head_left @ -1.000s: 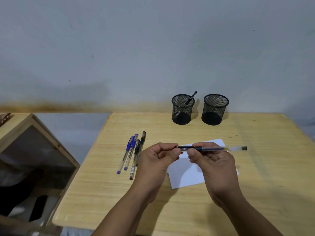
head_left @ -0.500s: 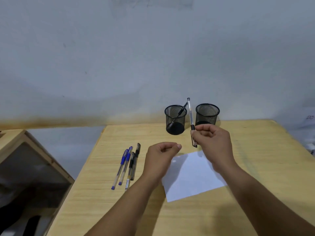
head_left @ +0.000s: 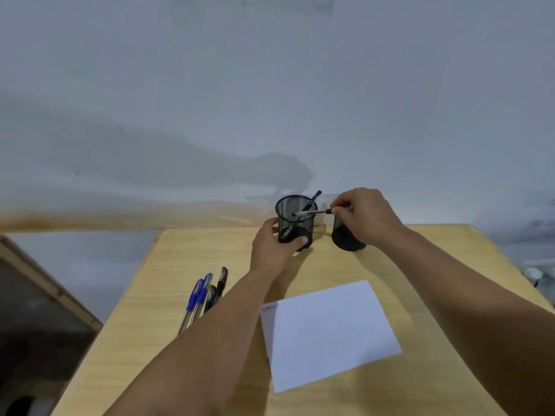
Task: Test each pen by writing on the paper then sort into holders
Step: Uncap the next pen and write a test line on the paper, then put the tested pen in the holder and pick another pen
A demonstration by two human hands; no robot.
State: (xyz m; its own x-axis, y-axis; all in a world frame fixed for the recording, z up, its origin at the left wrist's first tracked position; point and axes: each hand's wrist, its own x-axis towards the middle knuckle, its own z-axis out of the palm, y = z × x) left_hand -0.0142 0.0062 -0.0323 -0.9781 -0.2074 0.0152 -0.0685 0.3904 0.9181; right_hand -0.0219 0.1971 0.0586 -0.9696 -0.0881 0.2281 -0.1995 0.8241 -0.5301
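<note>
From the head view, the right hand (head_left: 365,216) pinches a slim pen (head_left: 312,212) near its rear end, tip over the left mesh holder (head_left: 295,219), which the left hand's (head_left: 271,247) fingers grip low down. The pen looks light, stiff and smooth, so that rear pinch should serve; the holder seems light enough to tip on the worktop (head_left: 420,265) unless steadied.

A single head-worn wide-angle view looks forward and down over the worktop (head_left: 420,265) toward the wall, both forearms reaching away from it, each grip at mid-distance near frame centre.
</note>
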